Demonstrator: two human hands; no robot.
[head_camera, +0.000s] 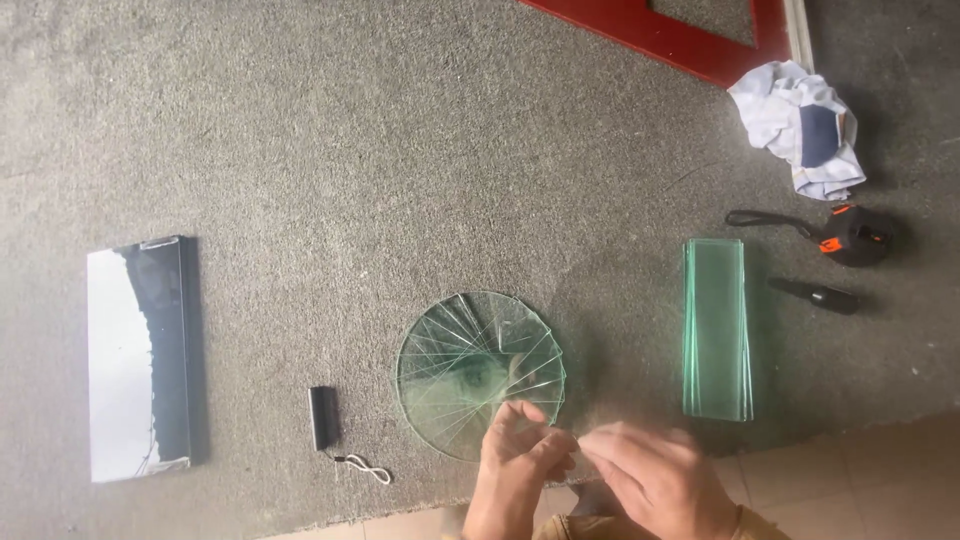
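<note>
At the bottom centre of the frame the left hand (515, 455) and the right hand (655, 480) met, and their fingers (560, 445) were closed on a clear glass strip (578, 462), pinching it between them just at the near edge of the fan. The fan of glass strips (480, 372) lay a little farther on the grey carpet (350, 150), already spread into an almost full round shape, so most of the laying seemed done. To the right of the frame a stack of glass strips (716, 330) was waiting, so some pieces were left. At lower left lay a small black device with a cord (323, 418), at the left a mirror panel (138, 360). Far at upper right were a crumpled cloth (800, 125), a tape measure (855, 235) and a black tool (818, 294).
</note>
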